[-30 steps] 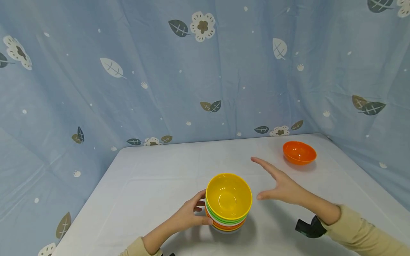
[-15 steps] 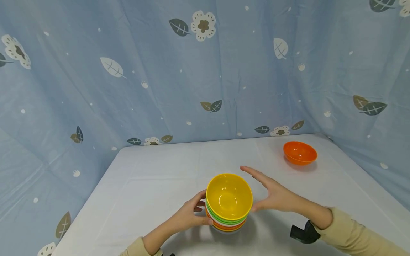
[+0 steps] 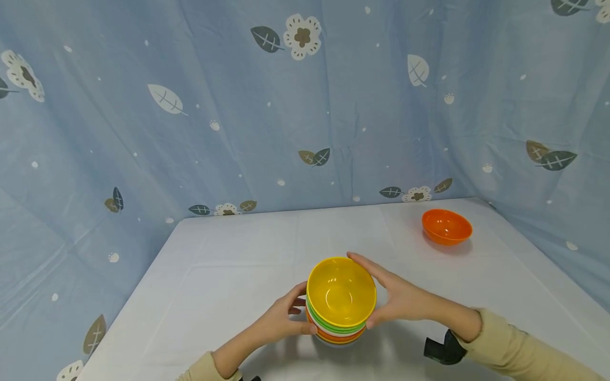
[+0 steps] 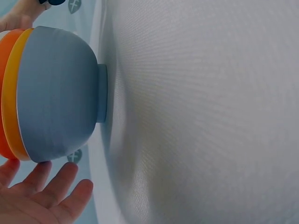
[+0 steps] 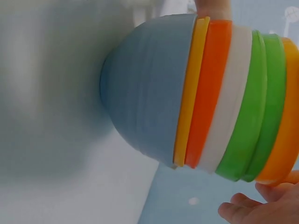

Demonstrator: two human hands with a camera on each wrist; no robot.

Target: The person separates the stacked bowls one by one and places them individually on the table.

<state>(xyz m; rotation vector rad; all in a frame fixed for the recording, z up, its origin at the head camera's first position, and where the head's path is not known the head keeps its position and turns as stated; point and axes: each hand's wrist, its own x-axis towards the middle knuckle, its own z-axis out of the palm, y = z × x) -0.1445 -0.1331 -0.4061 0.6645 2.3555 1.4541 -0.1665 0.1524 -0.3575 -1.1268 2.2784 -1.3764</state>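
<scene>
A stack of nested bowls (image 3: 337, 332) stands upright at the near middle of the table. The yellow bowl (image 3: 339, 296) is on top; green, white, orange and yellow rims show below it. At the bottom sits a grey-blue bowl (image 4: 58, 93) with its foot on the cloth. My left hand (image 3: 280, 318) holds the stack from the left, thumb in front and fingers around the side. On the right, my right hand (image 3: 402, 296) spans the top yellow bowl, index finger at the far rim and thumb at the near side. Some fingertips are hidden behind the bowls.
A single orange bowl (image 3: 446, 227) sits at the far right of the white-covered table (image 3: 229, 275). Behind the table hangs a blue patterned curtain (image 3: 214, 148). A black strap (image 3: 445, 349) is at the right sleeve cuff.
My right hand has come left and slightly toward me, from beside the stack to touching the top yellow bowl. The left hand and the bowls have stayed in place.
</scene>
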